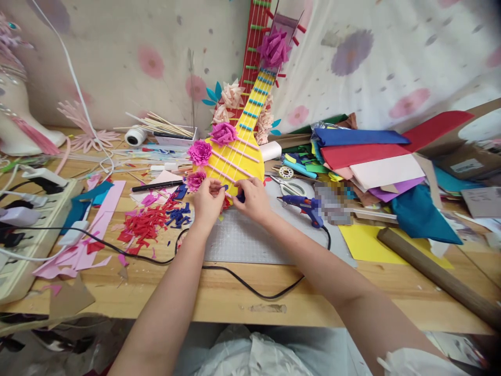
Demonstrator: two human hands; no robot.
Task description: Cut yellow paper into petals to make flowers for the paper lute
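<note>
1. Head view: the yellow toy guitar (251, 170) sits just beyond the hands, over the back of the grey mat (250, 245).
2. Left hand (208, 204): fingertips drawn together at the guitar's lower end. Right hand (253, 198): fingers curl around a small blue piece (241, 197); I cannot tell whether they pinch it.
3. Light fingertip pressure, clear of the strings (235, 152), should work best.
4. Pink sticks (245, 177) cross its body; magenta flowers (200, 152) edge it.

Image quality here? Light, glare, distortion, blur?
All head view: soft, even light, no harsh glare on the curtain; wide-lens stretch towards the edges, as on the power strip; top right corner dark; box at far right looks soft; pixelated patch beside the glue gun; fine detail at the left hand and right hand hard to read.
</note>
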